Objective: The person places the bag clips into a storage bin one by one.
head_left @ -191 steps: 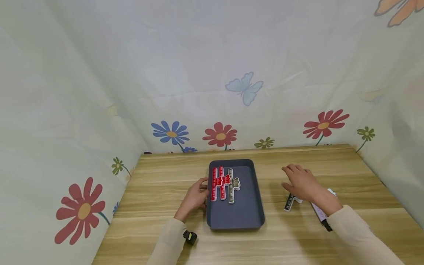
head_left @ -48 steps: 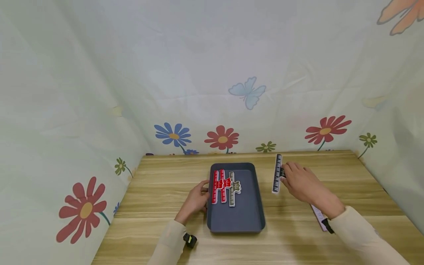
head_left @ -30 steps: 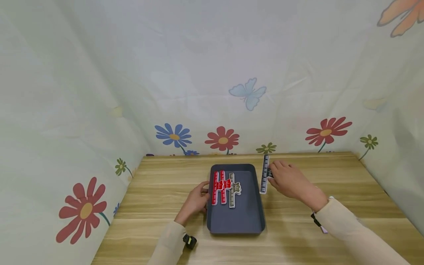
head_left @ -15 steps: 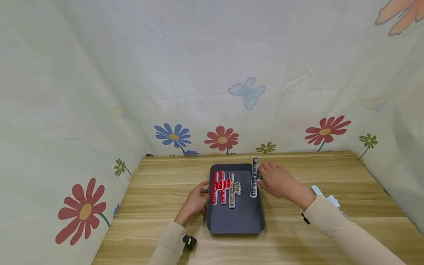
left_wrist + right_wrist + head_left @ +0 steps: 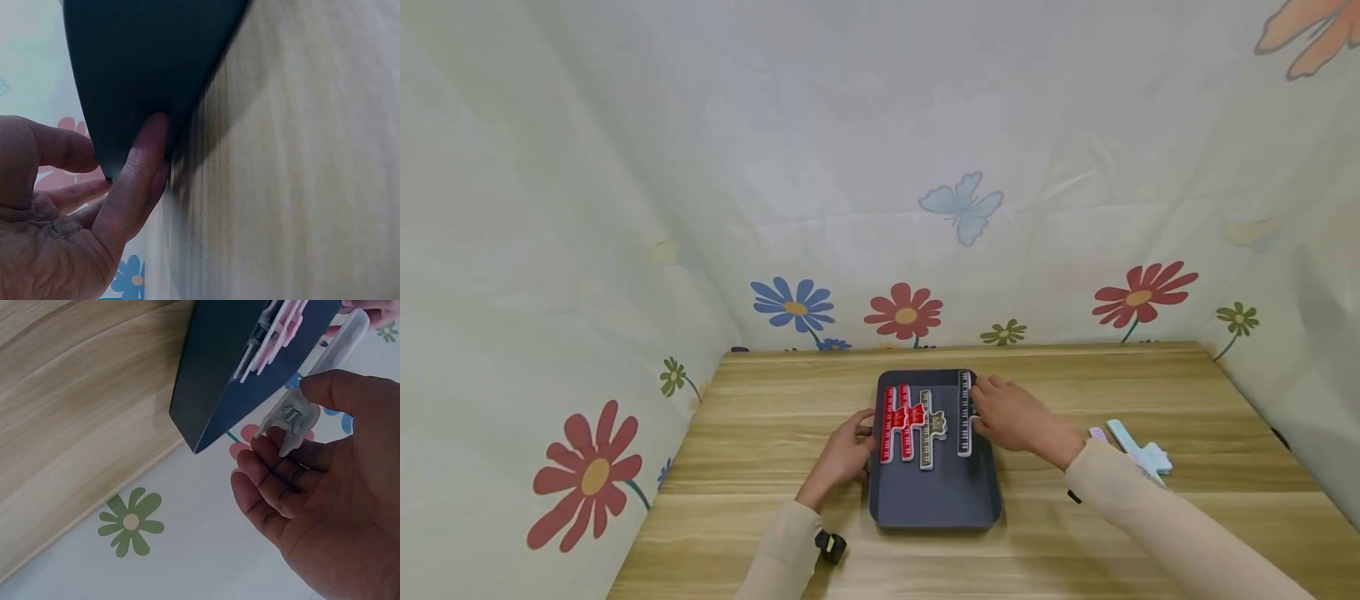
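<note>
My right hand (image 5: 1011,414) pinches a black clip (image 5: 965,414) printed with piano keys, over the right side of the dark grey tray (image 5: 932,504). In the right wrist view the clip's pale underside and spring (image 5: 292,415) show between thumb and fingers. Two red piano-key clips (image 5: 887,425) lie side by side at the left of the tray. An olive-grey clip (image 5: 926,429) of the same shape lies right of them. My left hand (image 5: 841,457) rests at the tray's left wall; in the left wrist view its fingers (image 5: 140,159) touch the outer side.
Right of the tray on the wooden table (image 5: 760,433) lie a light blue clip (image 5: 1142,450) and a lilac clip (image 5: 1098,433), partly hidden by my right sleeve. A flowered cloth (image 5: 820,167) hangs round the table's back and sides.
My right hand has picked up the black clip from the table on the right and carried it left, over the tray. The left hand stays at the tray's wall.
</note>
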Tool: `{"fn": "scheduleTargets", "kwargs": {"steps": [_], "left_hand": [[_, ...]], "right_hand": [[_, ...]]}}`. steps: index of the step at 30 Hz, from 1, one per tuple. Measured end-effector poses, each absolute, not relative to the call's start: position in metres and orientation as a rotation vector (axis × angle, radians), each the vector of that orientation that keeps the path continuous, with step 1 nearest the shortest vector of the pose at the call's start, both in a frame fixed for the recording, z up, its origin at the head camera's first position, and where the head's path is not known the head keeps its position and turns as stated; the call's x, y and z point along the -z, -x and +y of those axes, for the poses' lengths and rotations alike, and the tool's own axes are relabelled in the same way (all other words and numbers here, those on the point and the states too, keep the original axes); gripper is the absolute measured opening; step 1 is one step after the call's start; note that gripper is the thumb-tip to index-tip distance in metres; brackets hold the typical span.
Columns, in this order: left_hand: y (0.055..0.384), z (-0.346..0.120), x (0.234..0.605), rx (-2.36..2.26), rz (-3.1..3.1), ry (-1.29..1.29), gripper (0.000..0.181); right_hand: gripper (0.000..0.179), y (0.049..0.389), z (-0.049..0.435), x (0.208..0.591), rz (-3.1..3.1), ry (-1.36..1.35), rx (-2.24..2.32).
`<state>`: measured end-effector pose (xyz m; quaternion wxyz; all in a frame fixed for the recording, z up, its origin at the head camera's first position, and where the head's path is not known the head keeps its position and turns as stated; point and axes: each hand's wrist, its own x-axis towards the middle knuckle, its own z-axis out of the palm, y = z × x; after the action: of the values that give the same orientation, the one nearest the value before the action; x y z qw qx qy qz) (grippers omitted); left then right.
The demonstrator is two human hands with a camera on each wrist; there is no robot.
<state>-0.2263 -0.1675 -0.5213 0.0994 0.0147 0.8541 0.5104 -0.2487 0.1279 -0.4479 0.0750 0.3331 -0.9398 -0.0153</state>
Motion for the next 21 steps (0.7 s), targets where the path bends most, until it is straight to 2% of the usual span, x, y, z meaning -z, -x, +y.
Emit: {"fn": "scheduleTargets", "kwargs": {"steps": [13,21], "left_hand": [[0.229,-0.169,0.522,-1.521,2.509,-0.044,0.054],[0.229,-0.168,0.516,-1.506,2.507,-0.032,0.054]], "right_hand": [[0.048,0.263,0.114,0.460,-2.850,-1.144,0.227],[0.044,0.268,0.106,0.462,-2.893,-1.137,0.204]]}}
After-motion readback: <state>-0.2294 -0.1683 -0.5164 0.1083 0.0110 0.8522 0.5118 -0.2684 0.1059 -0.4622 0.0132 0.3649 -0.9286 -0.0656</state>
